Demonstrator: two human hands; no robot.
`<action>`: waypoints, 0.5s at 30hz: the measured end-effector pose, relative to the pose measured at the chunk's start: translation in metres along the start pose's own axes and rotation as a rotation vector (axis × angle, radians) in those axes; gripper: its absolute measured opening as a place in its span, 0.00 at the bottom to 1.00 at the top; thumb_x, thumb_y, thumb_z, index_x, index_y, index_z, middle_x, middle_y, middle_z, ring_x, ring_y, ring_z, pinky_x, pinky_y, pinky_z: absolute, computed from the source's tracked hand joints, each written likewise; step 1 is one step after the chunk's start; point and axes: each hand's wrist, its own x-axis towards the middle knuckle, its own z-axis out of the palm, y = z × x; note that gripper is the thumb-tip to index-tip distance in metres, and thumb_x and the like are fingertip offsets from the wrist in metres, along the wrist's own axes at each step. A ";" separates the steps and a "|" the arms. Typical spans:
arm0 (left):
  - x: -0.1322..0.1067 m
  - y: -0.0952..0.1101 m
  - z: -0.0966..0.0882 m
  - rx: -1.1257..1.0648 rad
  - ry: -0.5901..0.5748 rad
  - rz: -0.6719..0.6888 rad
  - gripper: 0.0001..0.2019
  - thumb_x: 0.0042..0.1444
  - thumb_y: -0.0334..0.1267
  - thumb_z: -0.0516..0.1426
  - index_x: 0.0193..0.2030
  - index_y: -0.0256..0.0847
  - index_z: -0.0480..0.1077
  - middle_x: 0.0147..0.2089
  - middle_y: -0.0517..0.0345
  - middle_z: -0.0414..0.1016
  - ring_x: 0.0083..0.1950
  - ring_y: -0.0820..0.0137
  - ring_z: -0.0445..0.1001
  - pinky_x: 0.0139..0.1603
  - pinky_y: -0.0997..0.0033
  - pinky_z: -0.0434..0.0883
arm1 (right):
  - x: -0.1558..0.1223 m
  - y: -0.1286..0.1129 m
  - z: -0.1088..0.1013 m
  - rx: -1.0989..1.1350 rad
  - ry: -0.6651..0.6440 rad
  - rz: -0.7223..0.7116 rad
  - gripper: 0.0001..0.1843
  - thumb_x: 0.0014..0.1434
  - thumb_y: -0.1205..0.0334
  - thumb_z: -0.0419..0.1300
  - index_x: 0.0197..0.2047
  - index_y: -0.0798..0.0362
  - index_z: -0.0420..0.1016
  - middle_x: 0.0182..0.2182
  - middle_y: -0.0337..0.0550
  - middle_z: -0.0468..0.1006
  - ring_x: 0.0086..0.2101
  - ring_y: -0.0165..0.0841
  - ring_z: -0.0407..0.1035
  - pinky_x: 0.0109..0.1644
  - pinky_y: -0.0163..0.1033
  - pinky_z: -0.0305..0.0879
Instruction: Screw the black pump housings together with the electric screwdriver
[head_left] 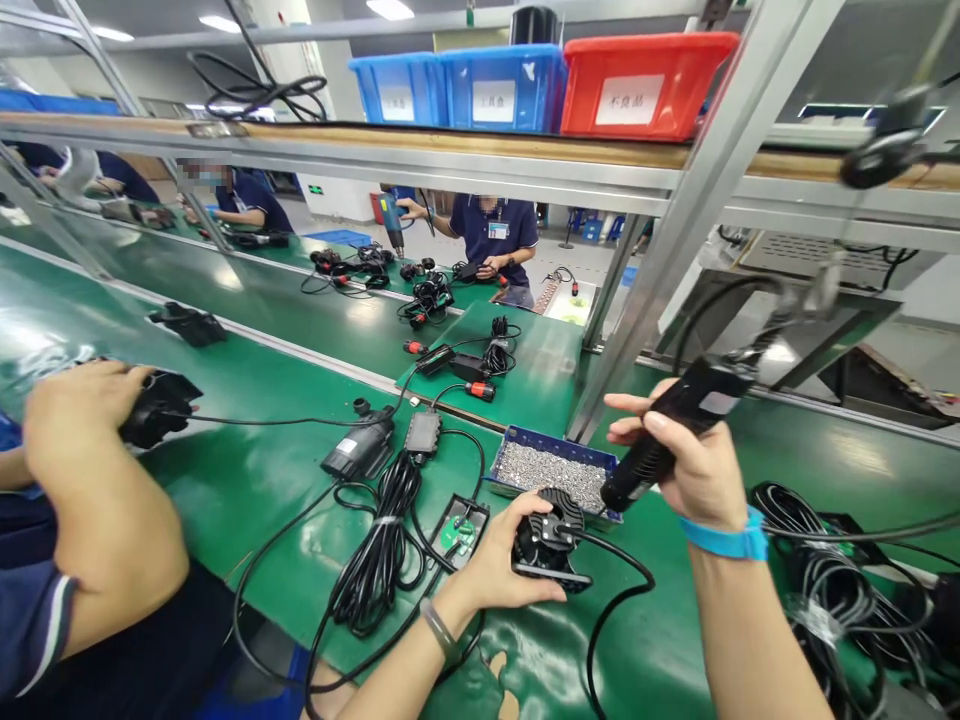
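Note:
My left hand grips a round black finned motor housing, which has a flat plate at its base and a thick black cable running off to the right. My right hand is closed around a black electric screwdriver hung from above, its index finger stretched out. The tool's lower end points down-left, just above and right of the housing; its bit is hard to make out. Behind the housing lies a blue tray full of small silver screws. An opened black box with a green circuit board sits left of my left hand.
A bundled black cable, a black pump and a small box lie left of centre. Coiled cables are at right. A co-worker's arm reaches in from the left. An aluminium post and overhead shelf stand ahead.

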 end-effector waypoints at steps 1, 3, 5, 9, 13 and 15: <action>0.002 0.004 -0.001 -0.026 -0.012 -0.005 0.39 0.41 0.51 0.73 0.58 0.43 0.65 0.57 0.46 0.73 0.60 0.52 0.74 0.64 0.53 0.70 | -0.004 -0.012 0.000 0.048 -0.002 -0.003 0.20 0.49 0.55 0.70 0.42 0.48 0.69 0.33 0.41 0.84 0.25 0.32 0.75 0.31 0.40 0.75; 0.006 0.011 -0.004 -0.058 -0.033 -0.016 0.36 0.42 0.46 0.72 0.57 0.43 0.64 0.55 0.49 0.73 0.55 0.57 0.76 0.59 0.59 0.72 | -0.009 -0.035 0.002 0.155 -0.023 -0.033 0.20 0.48 0.58 0.70 0.44 0.45 0.70 0.24 0.34 0.80 0.19 0.28 0.69 0.25 0.35 0.69; 0.009 0.017 -0.006 -0.054 -0.040 -0.029 0.35 0.43 0.43 0.71 0.56 0.43 0.64 0.55 0.50 0.73 0.54 0.59 0.76 0.58 0.61 0.72 | -0.011 -0.051 0.008 0.228 -0.066 -0.065 0.17 0.48 0.58 0.70 0.41 0.45 0.72 0.20 0.30 0.75 0.16 0.26 0.63 0.21 0.33 0.64; 0.010 0.021 -0.007 -0.038 -0.049 -0.048 0.34 0.42 0.43 0.71 0.56 0.42 0.64 0.55 0.50 0.73 0.54 0.59 0.75 0.59 0.62 0.71 | -0.013 -0.063 0.023 0.276 -0.108 -0.113 0.12 0.48 0.59 0.70 0.36 0.47 0.74 0.20 0.31 0.75 0.16 0.25 0.61 0.21 0.33 0.62; 0.010 0.020 -0.007 -0.061 -0.062 -0.090 0.36 0.42 0.43 0.71 0.57 0.42 0.64 0.56 0.50 0.73 0.55 0.59 0.75 0.60 0.61 0.71 | -0.020 -0.058 0.031 0.254 -0.168 -0.191 0.12 0.53 0.59 0.69 0.40 0.47 0.75 0.22 0.33 0.77 0.18 0.26 0.63 0.23 0.35 0.63; 0.010 0.019 -0.008 -0.066 -0.063 -0.104 0.37 0.40 0.44 0.72 0.57 0.42 0.65 0.58 0.49 0.72 0.57 0.57 0.74 0.62 0.60 0.69 | -0.022 -0.056 0.032 0.239 -0.217 -0.210 0.13 0.54 0.56 0.70 0.42 0.47 0.75 0.24 0.34 0.78 0.18 0.26 0.65 0.23 0.35 0.63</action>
